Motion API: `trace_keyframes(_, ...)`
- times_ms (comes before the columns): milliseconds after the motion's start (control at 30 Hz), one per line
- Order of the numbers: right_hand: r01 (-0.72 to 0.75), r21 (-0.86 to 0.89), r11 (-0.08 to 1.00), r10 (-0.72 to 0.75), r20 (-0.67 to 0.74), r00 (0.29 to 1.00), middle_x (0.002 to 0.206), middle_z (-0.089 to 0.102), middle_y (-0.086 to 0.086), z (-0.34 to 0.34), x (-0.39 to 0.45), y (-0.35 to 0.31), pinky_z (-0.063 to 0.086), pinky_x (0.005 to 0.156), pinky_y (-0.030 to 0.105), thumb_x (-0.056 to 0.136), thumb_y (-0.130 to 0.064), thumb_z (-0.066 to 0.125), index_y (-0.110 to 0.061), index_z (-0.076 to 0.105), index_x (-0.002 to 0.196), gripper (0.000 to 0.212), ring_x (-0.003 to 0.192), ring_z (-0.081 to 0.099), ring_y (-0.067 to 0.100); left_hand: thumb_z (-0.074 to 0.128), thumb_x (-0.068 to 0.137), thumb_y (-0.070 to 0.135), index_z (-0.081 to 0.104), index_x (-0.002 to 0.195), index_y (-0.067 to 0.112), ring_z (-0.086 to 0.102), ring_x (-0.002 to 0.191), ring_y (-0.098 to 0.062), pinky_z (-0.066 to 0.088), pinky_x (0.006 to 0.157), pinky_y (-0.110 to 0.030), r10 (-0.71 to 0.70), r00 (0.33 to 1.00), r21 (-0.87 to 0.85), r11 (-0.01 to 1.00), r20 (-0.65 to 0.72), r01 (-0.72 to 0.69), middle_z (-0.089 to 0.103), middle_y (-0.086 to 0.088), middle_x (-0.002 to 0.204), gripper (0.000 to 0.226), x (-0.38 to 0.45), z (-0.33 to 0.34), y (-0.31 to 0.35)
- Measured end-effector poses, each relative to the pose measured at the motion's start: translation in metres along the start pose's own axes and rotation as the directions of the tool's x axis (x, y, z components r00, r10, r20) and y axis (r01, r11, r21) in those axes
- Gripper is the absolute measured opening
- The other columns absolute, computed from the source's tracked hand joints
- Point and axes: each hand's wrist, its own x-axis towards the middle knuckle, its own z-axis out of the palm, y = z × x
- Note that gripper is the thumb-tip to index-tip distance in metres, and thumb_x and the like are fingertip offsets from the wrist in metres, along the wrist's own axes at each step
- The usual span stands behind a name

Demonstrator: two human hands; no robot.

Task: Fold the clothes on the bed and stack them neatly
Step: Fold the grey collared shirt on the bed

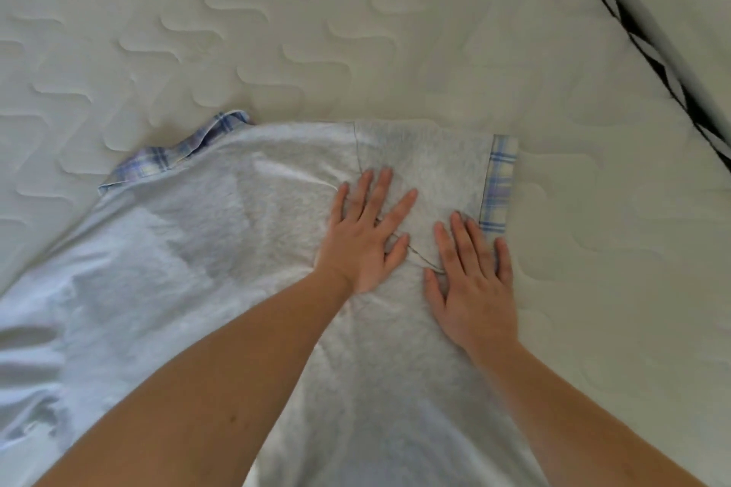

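Head view: a pale grey shirt point(221, 249) lies spread on the quilted mattress point(356, 32), filling the lower left and centre of the frame. One sleeve point(427, 162) with a plaid cuff point(499, 182) is folded in at centre right; a second plaid cuff point(174, 154) pokes out at upper left. Both hands lie flat on the folded sleeve — left hand point(366, 245) and right hand point(472, 285) side by side, fingers straight and spread, gripping nothing, only pressing. The cloth looks light, soft and limp — likely to wrinkle and slide on itself. I would pinch it at the seams or cuffs, where the fabric is doubled and firmer.
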Motion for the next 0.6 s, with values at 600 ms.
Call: trace_keyframes(600,0.028,-0.024,0.999,-0.027,0.026,0.999,0.163,0.012,0.004,0.014,0.003,0.003,0.007,0.119,0.052,0.093,-0.048,0.029,-0.022,0.017,0.155,0.068,0.150,0.008,0.020,0.019,0.099,0.056,0.001,0.156,0.036,-0.013,0.151,-0.025,0.001,0.120,-0.054,-0.016,0.993,-0.039,0.999,0.113,0.020,-0.007,-0.005,0.165,0.063,0.001,-0.008,0.001)
